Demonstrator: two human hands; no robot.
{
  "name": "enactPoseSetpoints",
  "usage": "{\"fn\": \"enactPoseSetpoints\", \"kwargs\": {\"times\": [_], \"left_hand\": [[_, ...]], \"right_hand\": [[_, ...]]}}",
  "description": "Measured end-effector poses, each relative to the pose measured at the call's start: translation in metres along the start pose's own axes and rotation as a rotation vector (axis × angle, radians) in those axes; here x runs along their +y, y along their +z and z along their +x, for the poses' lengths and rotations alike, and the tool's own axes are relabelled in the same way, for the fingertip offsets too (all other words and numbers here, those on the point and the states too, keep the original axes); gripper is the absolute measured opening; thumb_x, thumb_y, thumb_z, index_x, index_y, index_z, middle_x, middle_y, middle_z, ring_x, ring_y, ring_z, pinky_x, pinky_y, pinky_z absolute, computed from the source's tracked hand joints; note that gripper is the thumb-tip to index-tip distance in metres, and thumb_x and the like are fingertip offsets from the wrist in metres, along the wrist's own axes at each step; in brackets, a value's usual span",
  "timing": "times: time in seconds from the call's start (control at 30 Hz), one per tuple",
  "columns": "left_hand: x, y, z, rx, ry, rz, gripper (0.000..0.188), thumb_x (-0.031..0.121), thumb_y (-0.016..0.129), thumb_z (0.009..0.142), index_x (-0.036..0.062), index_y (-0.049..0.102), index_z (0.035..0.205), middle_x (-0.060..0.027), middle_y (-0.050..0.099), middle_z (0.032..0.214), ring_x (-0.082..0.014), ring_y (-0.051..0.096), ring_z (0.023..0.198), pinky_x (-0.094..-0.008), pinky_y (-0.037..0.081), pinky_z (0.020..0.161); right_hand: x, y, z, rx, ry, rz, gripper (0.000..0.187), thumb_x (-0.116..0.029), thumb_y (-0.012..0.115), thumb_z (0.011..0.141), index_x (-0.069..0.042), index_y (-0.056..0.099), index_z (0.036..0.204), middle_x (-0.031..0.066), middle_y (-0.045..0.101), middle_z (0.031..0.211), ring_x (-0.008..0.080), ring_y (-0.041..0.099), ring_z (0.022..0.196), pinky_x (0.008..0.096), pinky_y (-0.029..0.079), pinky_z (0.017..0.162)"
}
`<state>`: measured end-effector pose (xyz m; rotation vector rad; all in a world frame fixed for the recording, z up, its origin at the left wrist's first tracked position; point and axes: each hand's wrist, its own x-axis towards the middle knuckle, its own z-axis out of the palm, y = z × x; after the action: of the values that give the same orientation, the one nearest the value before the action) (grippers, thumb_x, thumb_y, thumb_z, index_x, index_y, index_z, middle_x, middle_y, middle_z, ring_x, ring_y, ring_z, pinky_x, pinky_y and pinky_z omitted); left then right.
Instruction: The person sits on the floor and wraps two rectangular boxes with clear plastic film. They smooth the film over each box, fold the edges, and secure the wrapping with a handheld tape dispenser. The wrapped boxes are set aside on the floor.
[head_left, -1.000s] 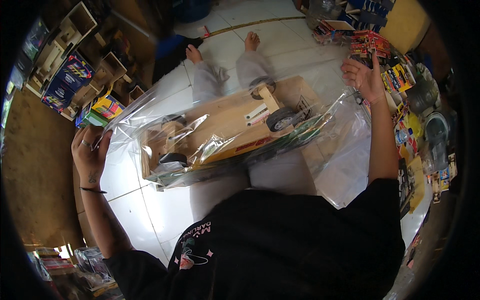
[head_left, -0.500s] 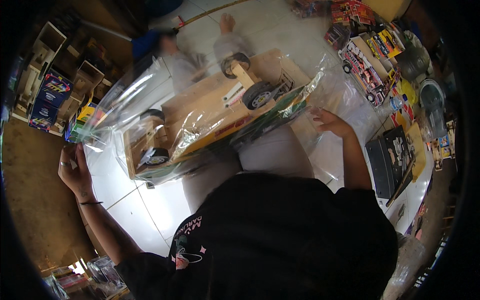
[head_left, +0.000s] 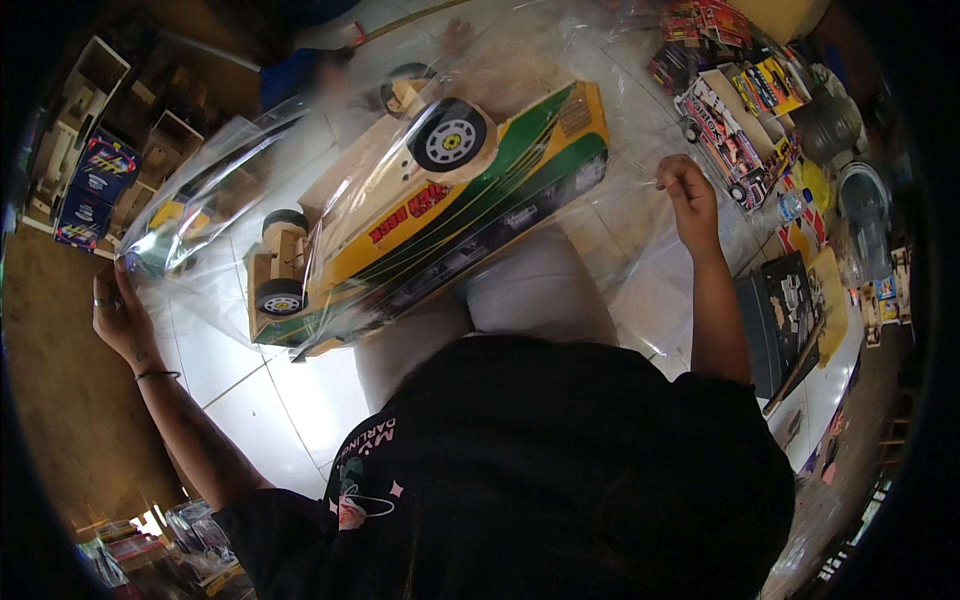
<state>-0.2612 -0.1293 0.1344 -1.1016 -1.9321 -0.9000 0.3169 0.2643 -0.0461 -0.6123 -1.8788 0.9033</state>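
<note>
A wooden toy truck (head_left: 470,240) with black wheels and a green, yellow and black painted side lies tilted across my lap. Its wheels face up and away from me. Clear plastic film (head_left: 215,165) wraps loosely around it and spreads out past both ends. Out at the left, my left hand (head_left: 122,315) is closed on the edge of the film. My right hand (head_left: 690,195), beyond the truck's right end, has its fingers bent together on the film there. Neither hand touches the truck itself.
Unpainted wooden truck bodies (head_left: 75,115) and blue printed boxes (head_left: 95,195) are stacked at the far left. Another painted toy truck (head_left: 725,140) stands at the right. Nearer lie a black case (head_left: 770,320) and a plastic bottle (head_left: 793,207) on the white tiled floor (head_left: 235,360).
The truck has turned so that its painted side shows more and its underside less. My left hand has moved outward and slightly up. My right hand has risen, its fingers drawing together.
</note>
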Motion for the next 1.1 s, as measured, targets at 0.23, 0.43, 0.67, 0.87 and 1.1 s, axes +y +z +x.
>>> {"fn": "enactPoseSetpoints", "kwargs": {"times": [0.23, 0.43, 0.67, 0.87, 1.1], "left_hand": [[0.004, 0.015, 0.002, -0.061, 0.069, 0.000, 0.018, 0.017, 0.068, 0.088, 0.0038, 0.058, 0.081, -0.0004, 0.056, 0.067, -0.0075, 0.047, 0.058, -0.0234, 0.041, 0.055], [0.035, 0.010, 0.009, -0.055, 0.147, -0.142, 0.014, 0.007, 0.071, 0.082, 0.0037, 0.057, 0.081, -0.0009, 0.055, 0.069, -0.0084, 0.047, 0.058, -0.0227, 0.040, 0.054], [0.056, 0.004, 0.004, -0.007, 0.175, -0.176, 0.023, 0.005, 0.077, 0.072, 0.0042, 0.055, 0.077, -0.0031, 0.050, 0.068, -0.0121, 0.043, 0.055, -0.0247, 0.033, 0.049], [0.058, -0.004, 0.003, -0.028, 0.172, -0.139, 0.025, 0.007, 0.080, 0.069, 0.0043, 0.056, 0.077, -0.0037, 0.055, 0.069, -0.0123, 0.045, 0.056, -0.0248, 0.034, 0.047], [0.062, 0.003, 0.002, -0.017, 0.201, -0.176, 0.025, 0.002, 0.079, 0.068, 0.0041, 0.056, 0.077, -0.0041, 0.054, 0.069, -0.0129, 0.045, 0.058, -0.0256, 0.032, 0.046]], "right_hand": [[0.066, 0.031, -0.014, -0.033, 0.510, 0.199, 0.038, -0.038, 0.044, 0.095, -0.006, 0.057, 0.110, 0.0081, 0.060, 0.113, 0.0181, 0.058, 0.103, 0.0304, 0.043, 0.088], [0.012, 0.002, 0.121, -0.274, 0.629, 0.679, 0.083, -0.070, 0.025, 0.089, -0.001, 0.050, 0.129, 0.0143, 0.061, 0.121, 0.0235, 0.061, 0.102, 0.0349, 0.044, 0.091], [-0.010, 0.059, 0.259, -0.575, 0.843, 0.300, 0.057, -0.051, 0.048, 0.093, -0.001, 0.055, 0.121, 0.0081, 0.065, 0.090, 0.0178, 0.061, 0.076, 0.0301, 0.050, 0.070], [-0.029, 0.030, 0.272, 0.141, 0.209, 0.845, 0.046, -0.043, 0.056, 0.090, -0.002, 0.058, 0.111, 0.0048, 0.062, 0.086, 0.0149, 0.058, 0.070, 0.0288, 0.048, 0.066], [-0.029, 0.024, 0.256, -0.637, 0.698, 0.816, 0.059, -0.052, 0.050, 0.091, -0.003, 0.054, 0.124, 0.0132, 0.067, 0.099, 0.0216, 0.064, 0.086, 0.0306, 0.051, 0.076]]}}
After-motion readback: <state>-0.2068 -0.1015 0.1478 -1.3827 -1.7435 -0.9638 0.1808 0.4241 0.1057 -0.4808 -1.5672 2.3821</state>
